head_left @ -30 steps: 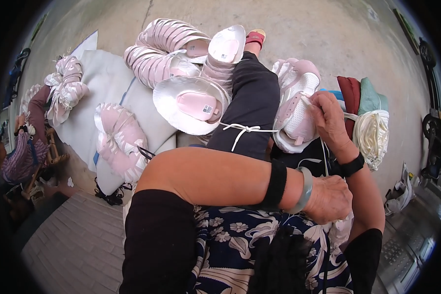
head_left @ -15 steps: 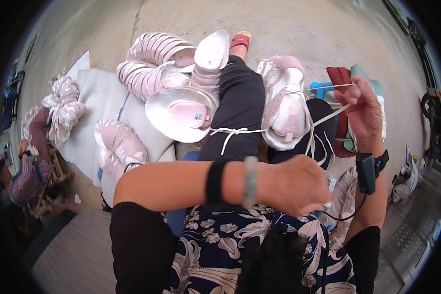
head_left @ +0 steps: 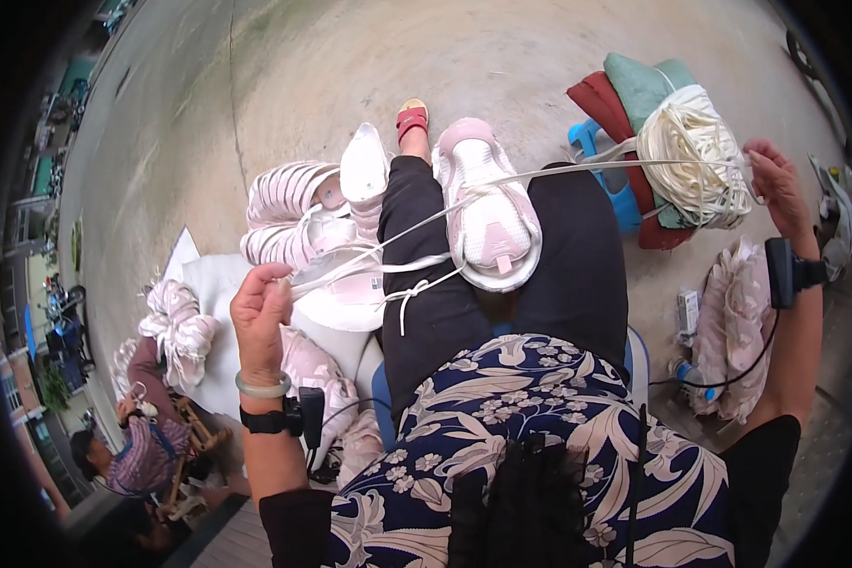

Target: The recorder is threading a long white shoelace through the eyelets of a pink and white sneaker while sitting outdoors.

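The pink-and-white shoe upper (head_left: 493,227) lies between the legs (head_left: 577,256), mesh side up, pink tab nearest the body. The white lace (head_left: 559,170) spans across it, pinched by left hand (head_left: 261,305) and right hand (head_left: 778,185).

Light: bright, soft daylight, spread evenly across the concrete floor (head_left: 303,85); its exact source cannot be told from where I stand. Shadows: faint, soft-edged; deepest in the gap below the pink-and-white shoe (head_left: 488,194), between the black trousers (head_left: 577,232). Highlights: white shoe linings (head_left: 362,168), pale, nearly washed out. Dim zone: lower left, near the co-worker (head_left: 142,466). Focus: shoe and left hand (head_left: 259,308) fairly clear; right hand (head_left: 778,182) slightly soft; far-left buildings (head_left: 24,393) small, indistinct. Distortion: fisheye; those buildings lean and curve. Rim: black, rounded, heaviest at the corners.
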A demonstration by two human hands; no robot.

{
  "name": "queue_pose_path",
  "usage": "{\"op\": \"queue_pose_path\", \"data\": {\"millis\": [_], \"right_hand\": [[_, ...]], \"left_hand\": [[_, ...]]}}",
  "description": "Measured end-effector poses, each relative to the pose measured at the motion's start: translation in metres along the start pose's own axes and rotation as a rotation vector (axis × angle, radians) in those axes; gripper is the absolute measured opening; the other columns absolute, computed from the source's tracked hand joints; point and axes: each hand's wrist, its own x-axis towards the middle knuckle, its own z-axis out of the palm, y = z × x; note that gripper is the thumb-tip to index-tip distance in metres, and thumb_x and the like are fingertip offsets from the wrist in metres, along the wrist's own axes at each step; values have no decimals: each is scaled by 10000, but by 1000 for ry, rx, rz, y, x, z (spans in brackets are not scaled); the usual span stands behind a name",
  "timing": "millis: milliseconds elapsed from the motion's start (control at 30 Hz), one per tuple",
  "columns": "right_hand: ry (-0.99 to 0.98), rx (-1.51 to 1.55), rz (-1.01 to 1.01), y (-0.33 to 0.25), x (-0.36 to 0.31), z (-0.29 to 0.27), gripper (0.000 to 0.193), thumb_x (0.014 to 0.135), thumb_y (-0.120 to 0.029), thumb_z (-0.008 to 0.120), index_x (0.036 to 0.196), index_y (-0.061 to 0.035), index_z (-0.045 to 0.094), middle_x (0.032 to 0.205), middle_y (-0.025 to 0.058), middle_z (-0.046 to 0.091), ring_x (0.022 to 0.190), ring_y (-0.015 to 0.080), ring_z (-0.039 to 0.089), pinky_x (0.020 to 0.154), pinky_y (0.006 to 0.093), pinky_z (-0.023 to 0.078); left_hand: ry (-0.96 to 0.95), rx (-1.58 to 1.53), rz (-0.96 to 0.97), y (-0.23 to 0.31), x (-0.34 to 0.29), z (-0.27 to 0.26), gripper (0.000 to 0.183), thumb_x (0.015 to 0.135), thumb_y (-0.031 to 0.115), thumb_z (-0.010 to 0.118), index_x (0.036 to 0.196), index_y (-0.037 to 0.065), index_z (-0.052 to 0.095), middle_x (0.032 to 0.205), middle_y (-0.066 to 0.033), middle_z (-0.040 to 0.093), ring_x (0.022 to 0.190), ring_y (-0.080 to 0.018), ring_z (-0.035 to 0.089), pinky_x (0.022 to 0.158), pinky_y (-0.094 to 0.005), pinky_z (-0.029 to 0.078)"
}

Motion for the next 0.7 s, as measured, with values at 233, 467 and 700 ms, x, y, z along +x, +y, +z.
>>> {"op": "queue_pose_path", "data": {"millis": [233, 467, 700], "right_hand": [[-150, -1020, -392, 59, -4, 110, 146, 715, -122, 647, 803, -26, 579, 823, 96, 579, 797, 258, 586, 716, 365, 468], [-51, -630, -918, 53, 19, 244, 227, 700, -55, 616, 924, -77, 585, 986, 105, 578, 951, 285, 547, 867, 412, 412], [-332, -895, -748, 47, 34, 272, 210, 735, -69, 552, 943, -82, 569, 883, 75, 563, 954, 256, 549, 862, 435, 386]], "left_hand": [[91, 1166, 376, -56, 20, -19, 136, 721, 106, 674, 822, 46, 605, 787, -107, 612, 712, -301, 585, 645, -366, 455], [-187, 924, 703, -30, 51, 143, 342, 737, 43, 631, 1066, 28, 537, 939, -153, 593, 766, -333, 599, 625, -394, 481], [-240, 1075, 525, -43, 62, 176, 316, 825, 68, 514, 1139, 44, 484, 880, -140, 597, 619, -333, 604, 507, -402, 469]]}}
